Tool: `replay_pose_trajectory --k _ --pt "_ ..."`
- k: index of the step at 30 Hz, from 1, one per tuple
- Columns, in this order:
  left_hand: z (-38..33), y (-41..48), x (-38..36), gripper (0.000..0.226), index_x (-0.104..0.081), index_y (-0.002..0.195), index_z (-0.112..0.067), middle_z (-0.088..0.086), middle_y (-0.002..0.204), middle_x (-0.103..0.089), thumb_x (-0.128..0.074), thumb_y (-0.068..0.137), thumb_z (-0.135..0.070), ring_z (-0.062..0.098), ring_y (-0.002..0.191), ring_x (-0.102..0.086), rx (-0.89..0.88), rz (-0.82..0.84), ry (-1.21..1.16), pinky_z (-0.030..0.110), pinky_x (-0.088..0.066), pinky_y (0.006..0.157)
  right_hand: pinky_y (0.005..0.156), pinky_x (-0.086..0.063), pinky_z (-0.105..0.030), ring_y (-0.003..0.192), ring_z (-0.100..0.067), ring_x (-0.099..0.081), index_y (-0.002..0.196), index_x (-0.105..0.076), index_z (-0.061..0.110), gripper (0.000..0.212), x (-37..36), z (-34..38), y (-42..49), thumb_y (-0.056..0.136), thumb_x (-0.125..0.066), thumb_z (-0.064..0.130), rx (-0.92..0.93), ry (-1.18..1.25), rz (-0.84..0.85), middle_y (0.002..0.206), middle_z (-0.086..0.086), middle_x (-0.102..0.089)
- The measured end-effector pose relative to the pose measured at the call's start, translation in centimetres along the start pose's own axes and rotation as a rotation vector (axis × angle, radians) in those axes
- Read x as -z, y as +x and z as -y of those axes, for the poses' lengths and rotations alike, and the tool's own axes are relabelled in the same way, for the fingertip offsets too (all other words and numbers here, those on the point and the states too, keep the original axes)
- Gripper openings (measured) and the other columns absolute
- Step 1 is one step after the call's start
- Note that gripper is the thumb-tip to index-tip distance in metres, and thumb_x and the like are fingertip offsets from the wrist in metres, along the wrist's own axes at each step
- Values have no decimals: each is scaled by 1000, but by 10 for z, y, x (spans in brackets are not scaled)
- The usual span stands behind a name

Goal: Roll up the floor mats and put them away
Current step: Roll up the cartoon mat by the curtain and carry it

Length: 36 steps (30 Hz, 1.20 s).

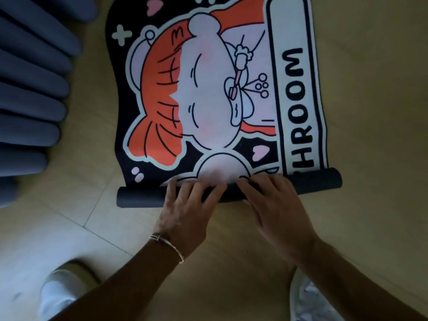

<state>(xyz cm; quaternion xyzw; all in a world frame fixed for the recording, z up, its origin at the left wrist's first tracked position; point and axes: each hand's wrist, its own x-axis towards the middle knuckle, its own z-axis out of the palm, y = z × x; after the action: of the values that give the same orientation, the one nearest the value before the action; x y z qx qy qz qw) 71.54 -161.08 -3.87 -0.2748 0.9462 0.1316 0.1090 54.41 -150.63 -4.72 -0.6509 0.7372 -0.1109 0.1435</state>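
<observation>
Black, orange and white, the cartoon-printed floor mat (208,100) lies flat on the beige tiled floor (370,112), with the letters "HROOM" running along its right edge. Its near end is curled into a dark, tube-shaped roll (139,198) that stretches across the mat's full width just in front of the person.

Both hands rest on top of this roll near its middle, close beside each other. The left hand (190,205), with a thin silver bracelet (166,244) on its wrist, lies with fingers spread and fairly straight over the tube. The right hand (275,205) does the same, its fingertips reaching the printed surface.

A blue-grey ribbed padded piece (30,89) sits at the left. A white shoe (60,288) and a pale patterned cloth (308,300) show at the bottom.
</observation>
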Motion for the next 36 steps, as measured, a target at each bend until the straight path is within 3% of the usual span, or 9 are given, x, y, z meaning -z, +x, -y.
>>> replay_pose_trajectory --k 3,6,10,14,20,23,28,36 --pt "-5 -7 -5 77 -40 130 -20 12 112 -62 -68 59 -13 30 101 -56 31 12 47 64 -40 94 83 -47 -38 95 -22 -46 123 -48 17 70 -4 5 -7 63 -83 10 -17 1 -14 104 -7 -58" --pt "-10 -14 -11 75 -36 137 -18 15 132 -53 -59 66 -20 31 123 -44 51 33 104 66 -21 104 86 -47 -39 98 -22 -45 125 -49 15 64 -5 4 -8 69 -80 11 -20 -2 -11 107 -7 -55" --pt "-16 -16 -14 69 -26 145 -17 17 152 -25 -46 80 -32 33 140 -25 79 49 106 63 -13 106 103 -36 -42 118 -25 -45 133 -46 10 45 -9 7 -9 91 -48 27 -33 -22 47 124 -11 -53" --pt "-13 -9 -13 65 -28 144 -17 17 151 -28 -33 87 -48 32 140 -24 86 40 85 60 -12 108 108 -28 -43 133 -29 -40 134 -47 5 52 -8 10 1 98 -31 40 -76 -31 78 138 -17 -49" --pt "0 16 -8 60 -23 145 -20 15 151 -30 -11 96 -53 32 139 -29 129 34 55 57 -14 109 108 -35 -49 133 -34 -41 134 -49 3 53 -10 5 24 99 -32 39 -76 -90 -16 139 -21 -48" --pt "5 27 -7 60 -26 144 -20 15 151 -31 -10 97 -52 32 139 -30 146 -4 40 58 -16 109 106 -37 -52 129 -35 -45 130 -51 2 50 -4 5 35 98 -36 36 -91 -94 -62 134 -22 -52" --pt "19 54 0 60 -25 144 -20 18 149 -33 -6 97 -51 34 137 -32 169 -47 64 62 -19 107 112 -23 -50 133 -32 -40 133 -49 7 51 2 10 31 99 -28 39 -159 -122 -8 137 -17 -50" --pt "20 66 7 63 -24 144 -14 18 148 -35 -3 98 -51 34 137 -34 215 -77 103 63 -16 106 111 -29 -51 139 -34 -33 140 -44 9 61 -2 1 66 99 -16 45 -208 -142 95 146 -18 -40"
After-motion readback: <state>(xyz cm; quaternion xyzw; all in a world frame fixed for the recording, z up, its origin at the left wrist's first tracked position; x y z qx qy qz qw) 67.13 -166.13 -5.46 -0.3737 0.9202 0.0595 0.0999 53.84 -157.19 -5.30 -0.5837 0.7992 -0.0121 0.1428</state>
